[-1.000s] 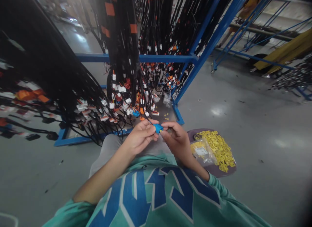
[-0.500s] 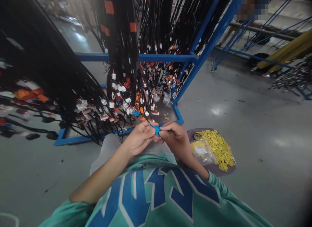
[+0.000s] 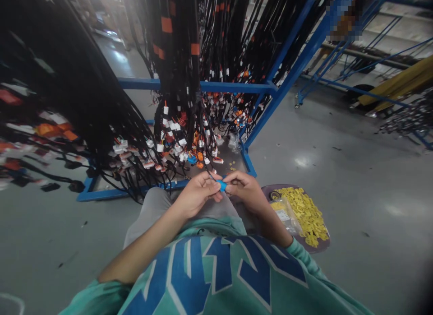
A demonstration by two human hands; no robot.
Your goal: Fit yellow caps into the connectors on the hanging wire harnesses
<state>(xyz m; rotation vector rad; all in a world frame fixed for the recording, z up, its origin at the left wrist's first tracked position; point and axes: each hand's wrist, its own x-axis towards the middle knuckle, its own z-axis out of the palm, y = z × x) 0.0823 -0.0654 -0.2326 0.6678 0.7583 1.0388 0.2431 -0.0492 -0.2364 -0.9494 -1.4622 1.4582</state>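
A small blue connector (image 3: 221,185) sits between both of my hands, just above my lap. My left hand (image 3: 196,195) pinches its left side with fingers closed. My right hand (image 3: 246,191) is closed on its right end. A thin wire runs from the connector up toward the hanging black wire harnesses (image 3: 189,103), whose ends carry white, orange and blue plugs. To my right a round dark tray (image 3: 318,248) holds several small yellow parts (image 3: 306,213) and a clear plastic bag (image 3: 286,215).
A blue metal rack (image 3: 237,87) carries the harness bundles in front of me; its base frame (image 3: 111,194) lies on the grey floor. More blue racks and dark cable bundles (image 3: 406,114) stand at the far right. A person stands in the distance at upper right.
The view shifted slightly down and right. Both hands stay closed on the blue connector, and the fingers have drawn a little closer together around it.
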